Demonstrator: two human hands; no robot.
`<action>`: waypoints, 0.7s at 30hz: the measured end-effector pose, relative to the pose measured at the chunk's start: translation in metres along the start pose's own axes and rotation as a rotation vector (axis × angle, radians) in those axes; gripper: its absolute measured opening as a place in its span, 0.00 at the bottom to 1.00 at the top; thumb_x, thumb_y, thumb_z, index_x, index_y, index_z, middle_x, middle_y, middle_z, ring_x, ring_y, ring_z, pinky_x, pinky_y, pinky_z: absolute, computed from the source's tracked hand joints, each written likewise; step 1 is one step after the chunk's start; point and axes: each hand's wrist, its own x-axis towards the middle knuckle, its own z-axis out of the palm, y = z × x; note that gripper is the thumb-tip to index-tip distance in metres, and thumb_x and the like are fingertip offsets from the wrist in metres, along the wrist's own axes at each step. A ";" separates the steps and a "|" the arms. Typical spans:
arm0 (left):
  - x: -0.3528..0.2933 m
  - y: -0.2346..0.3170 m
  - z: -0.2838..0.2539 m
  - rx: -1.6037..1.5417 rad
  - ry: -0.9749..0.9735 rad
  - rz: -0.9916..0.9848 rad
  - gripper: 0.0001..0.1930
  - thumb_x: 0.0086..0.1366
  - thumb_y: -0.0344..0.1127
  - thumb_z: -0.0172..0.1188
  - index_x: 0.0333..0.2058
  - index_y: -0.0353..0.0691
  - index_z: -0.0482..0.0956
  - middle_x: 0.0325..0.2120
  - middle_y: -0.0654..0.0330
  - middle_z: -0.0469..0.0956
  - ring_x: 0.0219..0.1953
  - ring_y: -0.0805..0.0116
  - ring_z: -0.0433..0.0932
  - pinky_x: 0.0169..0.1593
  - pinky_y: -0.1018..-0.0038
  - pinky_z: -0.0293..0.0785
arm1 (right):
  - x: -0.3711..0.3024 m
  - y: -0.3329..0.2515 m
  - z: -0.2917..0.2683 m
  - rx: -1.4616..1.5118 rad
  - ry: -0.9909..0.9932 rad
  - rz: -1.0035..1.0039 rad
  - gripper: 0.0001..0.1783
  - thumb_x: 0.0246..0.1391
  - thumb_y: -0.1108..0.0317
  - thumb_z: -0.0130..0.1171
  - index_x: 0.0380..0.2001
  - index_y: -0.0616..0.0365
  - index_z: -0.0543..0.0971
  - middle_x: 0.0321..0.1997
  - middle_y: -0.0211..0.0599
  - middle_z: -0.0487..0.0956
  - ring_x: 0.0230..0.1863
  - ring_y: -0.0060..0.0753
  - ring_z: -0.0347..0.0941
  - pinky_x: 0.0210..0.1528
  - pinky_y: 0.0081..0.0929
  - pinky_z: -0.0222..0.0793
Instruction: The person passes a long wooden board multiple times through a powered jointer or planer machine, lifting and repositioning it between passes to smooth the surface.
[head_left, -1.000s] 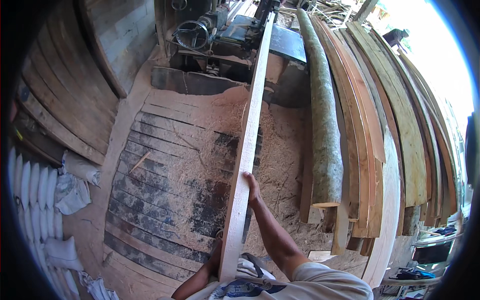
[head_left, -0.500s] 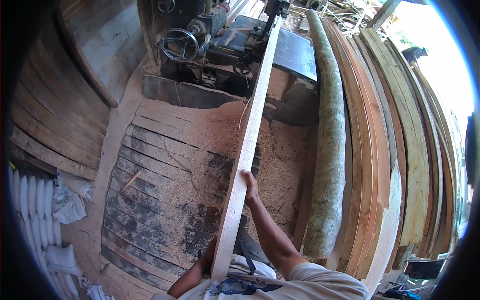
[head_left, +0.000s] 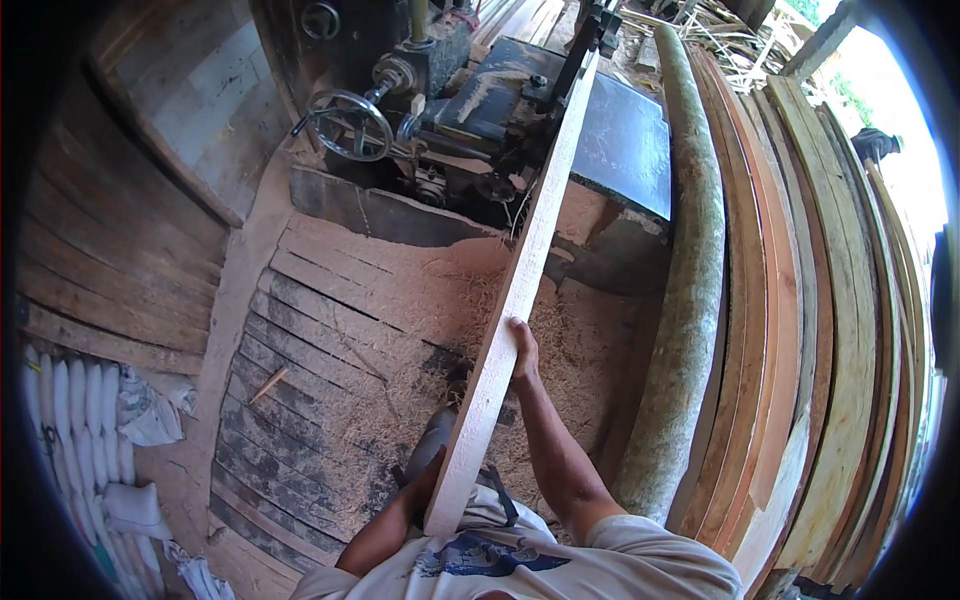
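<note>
A long, pale sawn timber beam (head_left: 515,290) slopes up and away from my waist, its far end reaching the dark sawing machine (head_left: 510,95). Partway along its right side, my right hand (head_left: 525,352) grips it, the thumb on the top face and the fingers out of sight underneath. Closer to my body, my left hand (head_left: 426,484) is closed against the left side near the beam's near end, its fingers mostly hidden by the wood. A metal handwheel (head_left: 350,126) stands at the machine's left, and a smooth metal table (head_left: 625,140) lies right of the beam.
Sawdust covers the slatted wooden floor (head_left: 330,370). A round log (head_left: 680,330) and several stacked planks (head_left: 770,300) run along the right. White sacks (head_left: 85,410) line the lower left. Another person (head_left: 875,145) is at the far right.
The machine and its table appear lower and closer. A boot has come into view left of the beam. Both hands keep their hold on the beam.
</note>
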 end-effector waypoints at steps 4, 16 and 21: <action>0.053 0.053 0.018 0.045 -0.030 -0.016 0.35 0.64 0.67 0.38 0.58 0.46 0.64 0.44 0.61 0.73 0.45 0.69 0.73 0.46 0.71 0.73 | 0.055 -0.047 0.007 0.003 0.008 0.004 0.38 0.41 0.41 0.59 0.48 0.61 0.71 0.36 0.41 0.74 0.35 0.37 0.71 0.39 0.32 0.67; 0.176 0.206 0.105 0.274 -0.175 0.087 0.36 0.63 0.68 0.37 0.58 0.46 0.65 0.43 0.61 0.74 0.43 0.70 0.74 0.45 0.71 0.74 | 0.205 -0.152 0.016 -0.045 -0.003 -0.012 0.41 0.54 0.36 0.47 0.61 0.54 0.63 0.45 0.38 0.73 0.42 0.28 0.68 0.44 0.29 0.65; 0.202 0.274 0.148 0.521 -0.183 0.374 0.36 0.63 0.68 0.37 0.57 0.45 0.65 0.43 0.61 0.75 0.43 0.70 0.75 0.45 0.71 0.75 | 0.177 -0.158 0.005 -0.433 -0.214 -0.442 0.49 0.48 0.39 0.56 0.65 0.59 0.56 0.61 0.45 0.64 0.65 0.37 0.54 0.63 0.35 0.53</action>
